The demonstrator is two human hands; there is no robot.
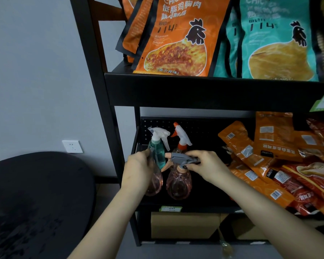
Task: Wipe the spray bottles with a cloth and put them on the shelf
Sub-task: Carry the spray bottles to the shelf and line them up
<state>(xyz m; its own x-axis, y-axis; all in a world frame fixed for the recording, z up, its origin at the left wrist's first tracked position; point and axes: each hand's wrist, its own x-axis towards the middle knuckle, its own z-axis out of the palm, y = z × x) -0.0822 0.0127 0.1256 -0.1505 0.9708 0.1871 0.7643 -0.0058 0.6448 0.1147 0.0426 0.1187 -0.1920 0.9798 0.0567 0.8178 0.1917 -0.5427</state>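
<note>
Four spray bottles (178, 182) on shelf (185, 204), packets (266, 146) to their right, boxes (184, 225) below

On the black metal shelf (185, 204), the right hand (204, 165) pinches the grey trigger head of a clear pink plastic spray bottle (179, 184); the left hand (138, 169) holds another pink bottle (155, 184) beside it.

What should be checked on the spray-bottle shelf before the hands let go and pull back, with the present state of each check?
1. Right hand grips the grey trigger head of the front pink bottle: ok.
2. That bottle stands upright on the shelf: ok.
3. Left hand holds the second pink bottle; whether its base is set down: cannot tell.
4. Teal bottle and the orange-nozzled bottle behind are upright: ok.
5. Snack packets on the right lie apart from the bottles: ok.
6. Bottles wiped; no cloth in view: cannot tell.
</note>
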